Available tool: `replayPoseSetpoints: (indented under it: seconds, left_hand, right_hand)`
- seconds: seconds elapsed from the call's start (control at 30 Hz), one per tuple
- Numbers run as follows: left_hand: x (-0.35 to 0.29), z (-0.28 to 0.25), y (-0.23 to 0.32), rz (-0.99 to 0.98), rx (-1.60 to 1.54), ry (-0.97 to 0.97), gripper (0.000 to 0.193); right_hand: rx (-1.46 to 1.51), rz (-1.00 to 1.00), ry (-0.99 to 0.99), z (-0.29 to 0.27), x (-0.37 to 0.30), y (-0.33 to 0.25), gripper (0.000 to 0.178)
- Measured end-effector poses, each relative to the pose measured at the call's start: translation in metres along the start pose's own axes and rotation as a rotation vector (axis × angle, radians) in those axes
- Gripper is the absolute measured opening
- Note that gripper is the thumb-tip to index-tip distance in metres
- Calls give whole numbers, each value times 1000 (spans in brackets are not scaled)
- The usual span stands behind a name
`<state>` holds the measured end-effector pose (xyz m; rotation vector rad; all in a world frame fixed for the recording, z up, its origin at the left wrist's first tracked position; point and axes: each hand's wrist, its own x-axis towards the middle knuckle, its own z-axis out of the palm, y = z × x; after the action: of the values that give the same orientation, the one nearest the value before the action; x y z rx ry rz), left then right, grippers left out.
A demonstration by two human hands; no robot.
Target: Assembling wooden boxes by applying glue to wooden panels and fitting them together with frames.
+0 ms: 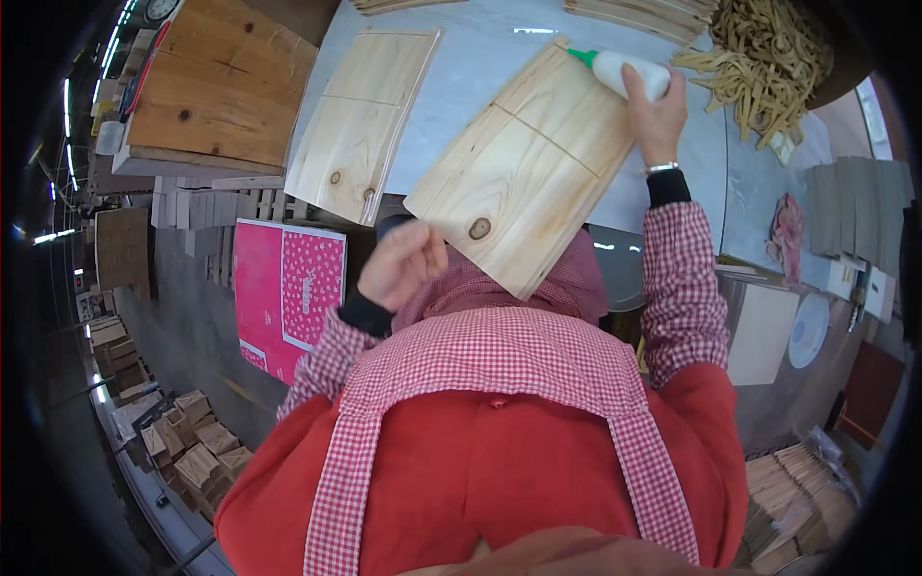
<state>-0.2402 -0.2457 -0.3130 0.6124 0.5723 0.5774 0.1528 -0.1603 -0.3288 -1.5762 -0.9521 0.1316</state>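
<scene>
My right hand (658,115) is wrapped round a white squeeze bottle (615,69) with a green nozzle. The bottle lies nearly level, its nozzle tip at the far edge of a pale wooden panel (519,178). That panel has a dark knot and a thin groove across it, and its near end reaches out over my lap. By the panel's near left corner is my left hand (408,264), its fingers loosely curled with nothing visible in them. A second grooved wooden panel (360,125) lies to the left on the table.
The light table (451,86) carries wooden strips (643,17) at the back and a heap of tan bands (768,58) at the far right. A brown wooden box (226,86) stands left, above a pink printed sheet (288,288). Stacked grey boards (855,211) are at right.
</scene>
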Motion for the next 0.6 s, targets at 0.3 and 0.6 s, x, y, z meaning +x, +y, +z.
replayPoseSetpoints:
  seconds: [0.3, 0.6]
  left_hand:
    - [-1, -5, -49, -124, -188, 248, 35]
    - [42, 15, -60, -135, -355, 187, 48]
  right_hand:
    - [-158, -221, -114, 0, 29, -4, 48]
    - [-321, -353, -144, -97, 9, -18, 41]
